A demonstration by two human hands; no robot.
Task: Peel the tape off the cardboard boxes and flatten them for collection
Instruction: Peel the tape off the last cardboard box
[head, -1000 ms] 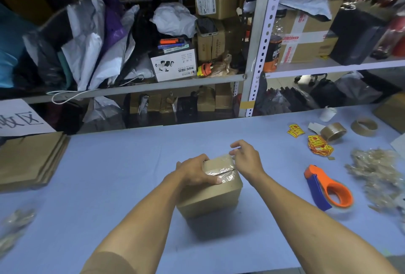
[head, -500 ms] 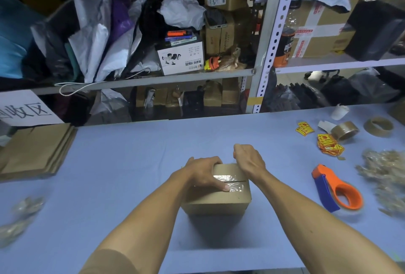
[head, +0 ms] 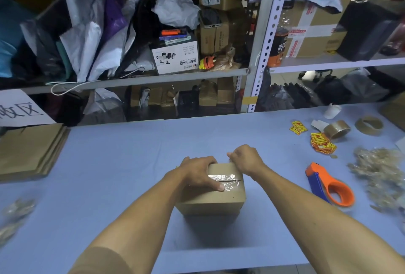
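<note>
A small brown cardboard box stands on the blue table, in front of me at the middle. Clear shiny tape runs across its top seam. My left hand lies over the box's top left, thumb along the tape, holding the box down. My right hand is curled at the far right top edge, pinching the tape's end there. The box's far side is hidden behind both hands.
A stack of flattened cardboard lies at the left. An orange and blue tape dispenser, tape rolls, red-yellow stickers and a heap of peeled tape lie at the right. Metal shelving packed with boxes and bags stands behind the table.
The box has turned to sit squarer to me. My right hand has closed on the tape at the far right edge. My left hand keeps holding the top.
</note>
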